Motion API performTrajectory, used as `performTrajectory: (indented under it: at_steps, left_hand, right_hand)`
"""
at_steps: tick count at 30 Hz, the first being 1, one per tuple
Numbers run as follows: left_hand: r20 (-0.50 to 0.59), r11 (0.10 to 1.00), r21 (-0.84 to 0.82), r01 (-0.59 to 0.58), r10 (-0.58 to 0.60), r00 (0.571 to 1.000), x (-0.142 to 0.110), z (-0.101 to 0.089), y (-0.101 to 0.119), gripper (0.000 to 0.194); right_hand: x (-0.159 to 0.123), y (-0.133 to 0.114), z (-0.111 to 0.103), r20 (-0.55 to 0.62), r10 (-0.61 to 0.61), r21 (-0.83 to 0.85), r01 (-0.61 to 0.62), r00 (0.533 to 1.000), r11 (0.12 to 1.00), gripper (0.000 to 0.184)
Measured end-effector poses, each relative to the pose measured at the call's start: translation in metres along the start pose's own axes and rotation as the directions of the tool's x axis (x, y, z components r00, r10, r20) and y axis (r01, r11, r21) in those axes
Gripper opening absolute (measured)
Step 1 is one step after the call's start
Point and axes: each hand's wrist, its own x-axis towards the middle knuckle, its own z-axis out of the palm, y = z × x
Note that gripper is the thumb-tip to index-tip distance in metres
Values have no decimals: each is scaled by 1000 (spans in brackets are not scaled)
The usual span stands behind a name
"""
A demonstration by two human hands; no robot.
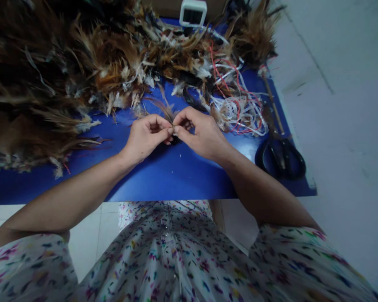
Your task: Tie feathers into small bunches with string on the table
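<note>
Pinching slender brown feather tuft [166, 110] at base, left hand [145, 136] and right hand [201, 132] meet mid-frame; advisable: keep base aligned, pressure light, even.

Single head-worn view, facing forward and steeply down, past wearer's patterned shirt [170, 260] to nearby blue tabletop [195, 180].

Wispy brown feathers [168, 112] pinched between fingers [183, 114], tips splayed

Heaped feathers [113, 63], tangled strings [239, 115] and scissors [286, 157] suggest a craft workshop.
</note>
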Motion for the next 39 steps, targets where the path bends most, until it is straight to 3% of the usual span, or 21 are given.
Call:
performTrajectory:
  at_steps: [7, 25, 33, 39]
  left_hand:
    - [-21, 1000, 7, -29, 29, 999, 1, -1, -3, 26]
    - [-16, 994, 86, -68, 69, 997, -1, -1, -2, 21]
    - [-21, 992, 76, -95, 97, 995, -2, -1, 0, 24]
    - [-21, 991, 95, -99, 101, 995, -2, -1, 0, 22]
  right_hand:
    - [0, 4, 4, -4, 29, 118, -28, 1000, 993, 19]
    - [4, 10, 7, -3, 203, 239, -196, 979, 951, 7]
    - [7, 9, 9, 35, 320, 391, -308, 947, 867, 10]
    - [7, 10, 10, 4, 305, 367, -285, 952, 886, 9]
